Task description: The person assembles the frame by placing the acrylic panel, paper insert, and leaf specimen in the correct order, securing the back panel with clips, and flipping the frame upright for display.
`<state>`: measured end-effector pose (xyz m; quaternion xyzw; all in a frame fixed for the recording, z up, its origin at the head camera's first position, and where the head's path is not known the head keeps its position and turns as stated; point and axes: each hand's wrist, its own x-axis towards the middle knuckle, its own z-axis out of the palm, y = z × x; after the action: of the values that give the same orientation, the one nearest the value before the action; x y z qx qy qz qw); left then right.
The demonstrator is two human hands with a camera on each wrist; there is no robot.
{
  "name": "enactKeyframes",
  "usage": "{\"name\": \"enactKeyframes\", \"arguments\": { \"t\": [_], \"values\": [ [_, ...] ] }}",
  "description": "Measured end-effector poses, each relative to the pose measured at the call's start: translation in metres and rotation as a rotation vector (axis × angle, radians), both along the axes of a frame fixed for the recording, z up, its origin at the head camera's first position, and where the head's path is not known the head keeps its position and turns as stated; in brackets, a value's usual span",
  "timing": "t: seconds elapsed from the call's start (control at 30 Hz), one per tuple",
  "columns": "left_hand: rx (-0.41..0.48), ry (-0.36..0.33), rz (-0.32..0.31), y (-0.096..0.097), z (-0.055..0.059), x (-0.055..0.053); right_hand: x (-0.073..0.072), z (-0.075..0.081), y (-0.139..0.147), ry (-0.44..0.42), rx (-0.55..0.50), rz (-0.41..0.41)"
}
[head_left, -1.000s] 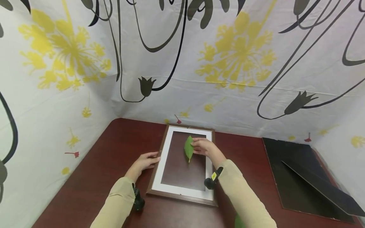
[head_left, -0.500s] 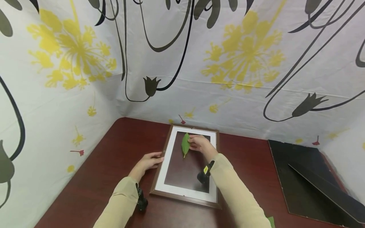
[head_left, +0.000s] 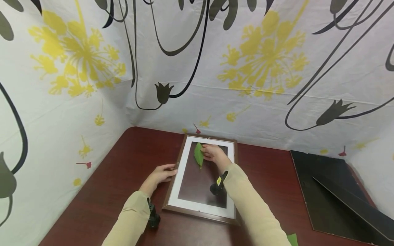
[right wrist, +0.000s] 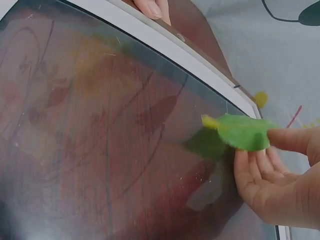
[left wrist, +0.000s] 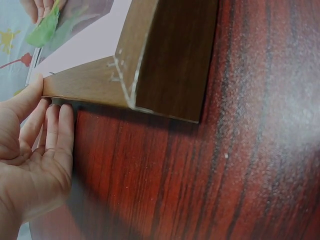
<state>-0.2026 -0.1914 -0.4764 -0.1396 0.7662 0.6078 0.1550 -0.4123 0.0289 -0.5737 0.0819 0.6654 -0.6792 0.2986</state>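
A brown wooden picture frame (head_left: 201, 214) with a white mat and a clear pane lies on the dark red table (head_left: 138, 147). My left hand (head_left: 158, 176) holds its left edge; in the left wrist view the thumb is at the top of the wooden edge (left wrist: 90, 82) and the fingers are below. My right hand (head_left: 215, 155) pinches the side of a green leaf (head_left: 198, 155) over the upper left part of the pane. In the right wrist view the leaf (right wrist: 245, 132) hangs close over the pane, stem inward, its reflection beneath it.
Black boards (head_left: 323, 208) lie at the table's right side, one tilted up over the other. Part of another green leaf (head_left: 292, 239) shows beside the right sleeve. A flower-patterned cloth (head_left: 191, 109) rises behind the table and along its sides.
My right hand has carried the leaf leftward and up across the pane toward its upper left corner. The left hand stays at the frame's edge. The head view has shifted slightly.
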Motion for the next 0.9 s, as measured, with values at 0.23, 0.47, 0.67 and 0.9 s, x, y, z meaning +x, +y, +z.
{"name": "enactKeyframes", "arguments": {
  "t": [0.23,0.47,0.67,0.9],
  "values": [
    [-0.005,0.0,-0.011,0.002,0.002,0.001,0.018,0.035,0.001,0.013,0.096,-0.006],
    [0.003,0.002,-0.031,0.002,0.002,0.003,0.091,0.131,0.006,0.006,0.098,-0.027],
    [0.003,-0.006,-0.051,0.002,0.004,0.005,0.105,0.139,0.027,-0.001,0.049,-0.038],
    [0.01,-0.013,-0.058,0.0,0.003,0.002,0.118,0.15,0.056,0.024,0.078,0.028]
  ]
}}
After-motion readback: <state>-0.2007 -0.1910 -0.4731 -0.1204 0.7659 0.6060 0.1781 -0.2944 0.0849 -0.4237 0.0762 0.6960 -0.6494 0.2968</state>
